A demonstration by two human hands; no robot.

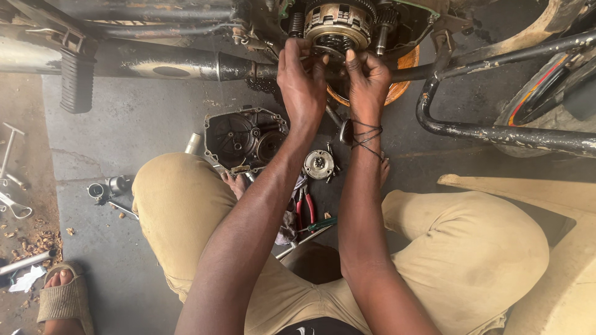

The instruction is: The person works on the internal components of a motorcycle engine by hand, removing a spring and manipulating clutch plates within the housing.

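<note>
Both my hands reach up to a round metal clutch assembly (338, 25) on the open side of a motorcycle engine at the top of the view. My left hand (301, 80) has its fingertips on the lower left rim of the clutch. My right hand (367, 84), with a dark string around the wrist, touches the lower right rim. Fingers of both hands are curled against the part; whether they grip it or only press is unclear. An orange basin (400, 84) sits under the engine behind my hands.
A dark engine side cover (239, 138) lies on the concrete below the engine, with a small round metal part (319, 164) beside it. Red-handled pliers (305, 208) and a screwdriver lie between my knees. Exhaust pipe (180, 65), footpeg (77, 77), frame tubes (496, 131), spanners (12, 205) and another person's sandalled foot (62, 298) surround me.
</note>
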